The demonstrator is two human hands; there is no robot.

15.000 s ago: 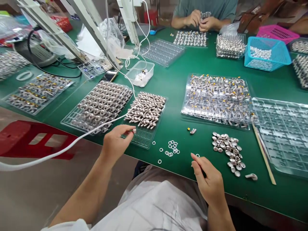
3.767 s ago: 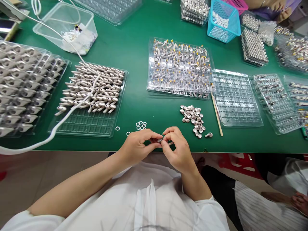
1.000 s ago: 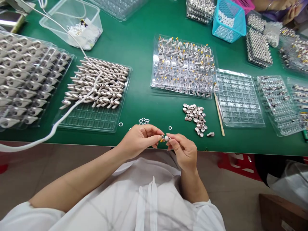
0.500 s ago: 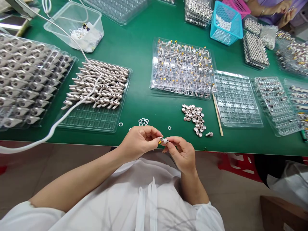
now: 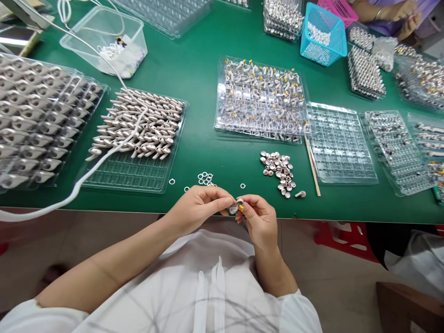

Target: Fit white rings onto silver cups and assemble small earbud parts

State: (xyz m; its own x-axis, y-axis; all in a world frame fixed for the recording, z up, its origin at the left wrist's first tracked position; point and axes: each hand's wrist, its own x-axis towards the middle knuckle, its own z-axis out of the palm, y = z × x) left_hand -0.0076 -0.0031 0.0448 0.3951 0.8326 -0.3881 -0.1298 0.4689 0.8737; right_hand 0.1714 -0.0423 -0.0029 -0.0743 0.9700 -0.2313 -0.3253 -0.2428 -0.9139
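Note:
Between my two hands, just over the table's front edge, is a small earbud housing (image 5: pixel 235 207) with a shiny open cup and a yellow tab. My left hand (image 5: pixel 198 206) pinches its left side with thumb and fingertips. From the right, my right hand (image 5: pixel 261 219) grips it close to the yellow tab. Small white rings (image 5: pixel 205 178) lie on the table just beyond my left hand. A heap of silvery earbud caps (image 5: pixel 280 172) sits beyond my right hand, with a single earbud shell (image 5: pixel 300 194) beside it.
Left, a tray of earbud shells (image 5: pixel 138 125) has a white cable (image 5: pixel 114 150) across it. A tray of yellow-tabbed parts (image 5: pixel 262 99) stands ahead; right of it are a wooden stick (image 5: pixel 314 169) and a clear tray (image 5: pixel 342 143). A blue basket (image 5: pixel 322 48) and a co-worker's hands (image 5: pixel 405 18) are farther back.
The earbud housing has been turned in my fingers: its open cup now faces up and the yellow tab has gone from its left side to its right.

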